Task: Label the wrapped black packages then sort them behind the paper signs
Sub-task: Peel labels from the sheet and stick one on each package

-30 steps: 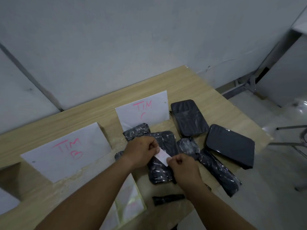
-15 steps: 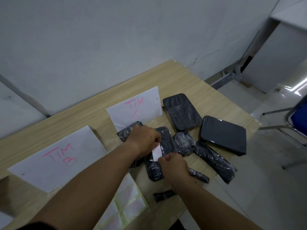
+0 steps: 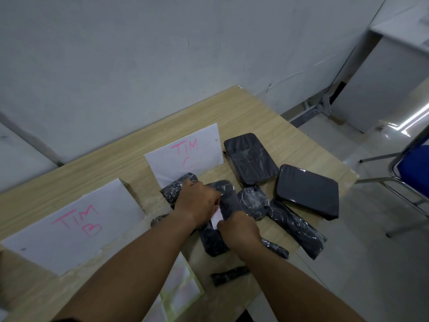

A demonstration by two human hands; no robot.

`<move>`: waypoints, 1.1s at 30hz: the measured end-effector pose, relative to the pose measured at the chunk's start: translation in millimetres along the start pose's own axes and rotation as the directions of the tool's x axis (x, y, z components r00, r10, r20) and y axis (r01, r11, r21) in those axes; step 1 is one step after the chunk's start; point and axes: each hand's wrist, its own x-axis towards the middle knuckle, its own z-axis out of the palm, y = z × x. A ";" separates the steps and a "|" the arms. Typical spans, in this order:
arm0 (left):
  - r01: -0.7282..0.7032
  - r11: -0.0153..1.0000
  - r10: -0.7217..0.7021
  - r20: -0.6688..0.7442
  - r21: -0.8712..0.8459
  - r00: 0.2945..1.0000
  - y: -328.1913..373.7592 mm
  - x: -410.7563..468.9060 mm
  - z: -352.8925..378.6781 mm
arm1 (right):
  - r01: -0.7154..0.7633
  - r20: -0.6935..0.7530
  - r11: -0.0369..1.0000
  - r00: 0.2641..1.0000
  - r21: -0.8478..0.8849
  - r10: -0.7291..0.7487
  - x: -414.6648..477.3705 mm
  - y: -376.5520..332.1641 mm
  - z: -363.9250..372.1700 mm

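Both hands' fingertips are pinching a small white paper label (image 3: 217, 216) between them: left hand (image 3: 197, 203), right hand (image 3: 240, 230). Beneath it, a long plastic-wrapped black package (image 3: 226, 198) is lying flat, its long axis running away toward the white paper sign marked TIM C (image 3: 185, 154).

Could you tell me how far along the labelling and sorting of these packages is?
Early on. Nothing looks sorted: no package shows behind the TIM B sign or the TIM C sign. In hand: the left hand and right hand press a white label onto a long package. Left: the other packages, such as the flat one, show no labels, and the label sheet waits.
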 end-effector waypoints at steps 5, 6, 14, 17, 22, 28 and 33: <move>0.071 0.997 -0.069 -0.059 0.028 0.996 -2.9 -1.6 3.0 | 0.159 -0.025 0.883 0.982 -0.441 -0.189 -3.6 -1.4 -5.3; 0.045 0.999 -0.042 -0.078 0.030 0.996 -3.3 -2.8 5.6 | 0.200 -0.048 0.857 0.966 -0.475 -0.253 -4.3 0.1 -5.2; -0.178 0.972 0.191 -0.074 0.154 0.979 -12.0 -12.9 12.5 | 0.451 -0.063 0.703 0.817 -0.550 -0.573 -4.6 21.4 3.2; -0.150 0.983 0.151 0.000 0.108 0.989 -9.6 -19.6 4.9 | 0.442 -0.081 0.695 0.810 -0.567 -0.581 -5.0 25.4 3.9; -0.095 0.994 0.091 0.060 0.057 0.994 -11.5 -42.0 -8.2 | 0.429 -0.088 0.674 0.803 -0.602 -0.589 -14.0 24.3 -0.7; 0.025 0.946 -0.147 -0.362 -0.323 0.920 -42.4 -130.8 0.0 | 0.517 -0.220 0.608 0.625 -0.602 -0.749 -48.5 17.7 24.0; 0.246 0.913 -0.339 -0.269 -0.326 0.901 -82.1 -231.3 34.0 | 0.693 -0.023 0.459 0.539 -0.555 -0.842 -83.1 4.6 83.0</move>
